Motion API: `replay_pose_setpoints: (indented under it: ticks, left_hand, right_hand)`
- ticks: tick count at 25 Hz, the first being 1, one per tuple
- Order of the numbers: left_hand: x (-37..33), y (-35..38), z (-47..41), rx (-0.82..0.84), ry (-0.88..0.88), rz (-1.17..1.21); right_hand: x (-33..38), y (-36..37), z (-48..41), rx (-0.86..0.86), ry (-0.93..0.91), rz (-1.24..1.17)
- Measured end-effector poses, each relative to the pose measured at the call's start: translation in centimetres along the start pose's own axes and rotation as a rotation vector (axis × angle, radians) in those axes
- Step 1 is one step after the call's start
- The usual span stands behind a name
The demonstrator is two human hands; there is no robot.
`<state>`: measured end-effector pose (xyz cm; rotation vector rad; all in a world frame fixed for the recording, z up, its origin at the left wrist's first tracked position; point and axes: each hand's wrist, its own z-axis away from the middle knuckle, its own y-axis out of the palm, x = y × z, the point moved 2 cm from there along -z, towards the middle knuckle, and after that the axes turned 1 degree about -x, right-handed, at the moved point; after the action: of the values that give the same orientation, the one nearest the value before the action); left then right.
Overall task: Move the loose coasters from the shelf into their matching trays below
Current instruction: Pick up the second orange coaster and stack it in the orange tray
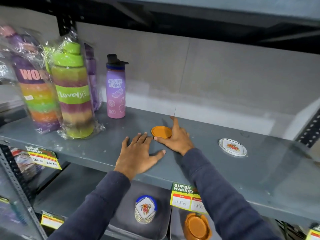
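Pinching orange coaster [161, 132] at frame centre, on the shelf [207, 170].
Right hand [174, 137] is nipping its rim to lift it; left hand [138, 153] is lying spread flat, seemingly bracing. Matching orange stack [197, 226] is waiting lower right.

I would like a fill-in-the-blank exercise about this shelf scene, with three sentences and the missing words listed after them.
1. The right hand touches the loose ____ coaster on the shelf.
2. The left hand lies ____ on the shelf, holding nothing.
3. The floral coaster lies to the ____ of both hands.

Missing words: orange; flat; right
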<state>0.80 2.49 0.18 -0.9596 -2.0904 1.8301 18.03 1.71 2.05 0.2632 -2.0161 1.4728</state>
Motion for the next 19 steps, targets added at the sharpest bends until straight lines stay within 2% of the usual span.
replay_pose_setpoints:
  ticks: [3, 6, 14, 16, 19]
  left_hand:
    - [0.1, 0.0, -0.1, 0.004, 0.004, -0.009]
    - [0.1, 0.0, -0.1, -0.006, 0.001, 0.001]
    - [0.3, 0.5, -0.2, -0.045, -0.004, 0.024]
    - [0.3, 0.6, -0.3, -0.035, -0.005, 0.020]
    - [0.4, 0.8, -0.4, -0.029, 0.009, 0.023]
  right_hand:
    - [0.3, -0.6, 0.2, -0.043, -0.052, -0.091]
    - [2.1, -3.0, 1.6, -0.165, -0.169, -0.188]
    - [10.2, -13.7, 13.7, -0.791, -0.639, -0.273]
    - [11.0, -14.8, 16.6, -0.809, -0.736, -0.318]
    - [10.7, -15.1, 17.9, -0.715, -0.787, -0.469]
